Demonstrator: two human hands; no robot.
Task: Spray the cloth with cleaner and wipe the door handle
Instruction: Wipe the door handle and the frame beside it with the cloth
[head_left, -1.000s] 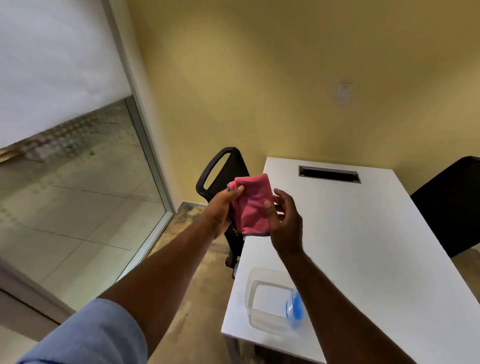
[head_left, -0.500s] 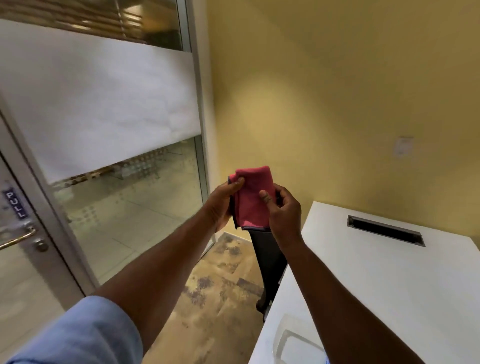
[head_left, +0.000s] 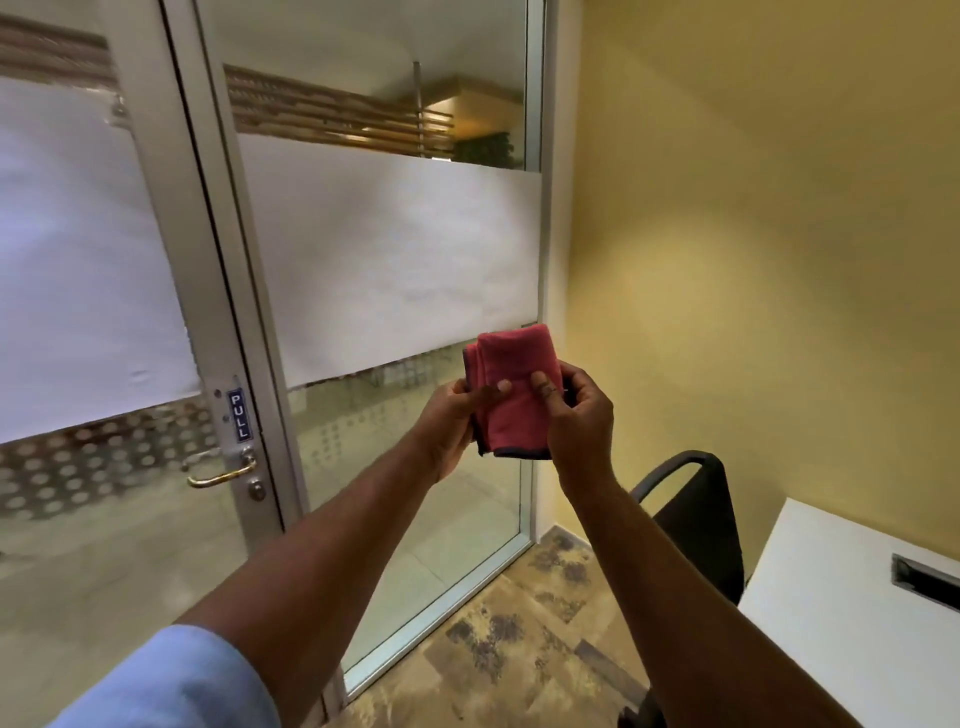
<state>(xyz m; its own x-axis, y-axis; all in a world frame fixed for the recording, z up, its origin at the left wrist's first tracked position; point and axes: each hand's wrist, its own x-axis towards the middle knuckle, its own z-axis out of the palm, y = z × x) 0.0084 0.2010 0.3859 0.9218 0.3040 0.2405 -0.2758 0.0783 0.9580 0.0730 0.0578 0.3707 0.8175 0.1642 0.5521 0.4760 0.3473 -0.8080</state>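
Observation:
A folded pink cloth (head_left: 511, 384) with a dark hem is held up in front of me by both hands. My left hand (head_left: 452, 421) grips its left edge with the thumb across the front. My right hand (head_left: 576, 415) pinches its right side. The brass lever door handle (head_left: 221, 474) sits on the glass door's metal frame at the left, below a blue PULL sign (head_left: 239, 414), well left of and slightly below the cloth. No spray bottle is in view.
A glass door (head_left: 78, 322) and a fixed glass panel (head_left: 395, 270) with frosted bands fill the left and centre. A yellow wall (head_left: 753, 234) is at the right. A black chair (head_left: 698, 519) stands beside a white table (head_left: 841, 623) at lower right.
My view has swung left from the table toward the door, bringing the handle and PULL sign into view. Both hands have kept the cloth between them; the container on the table is out of view.

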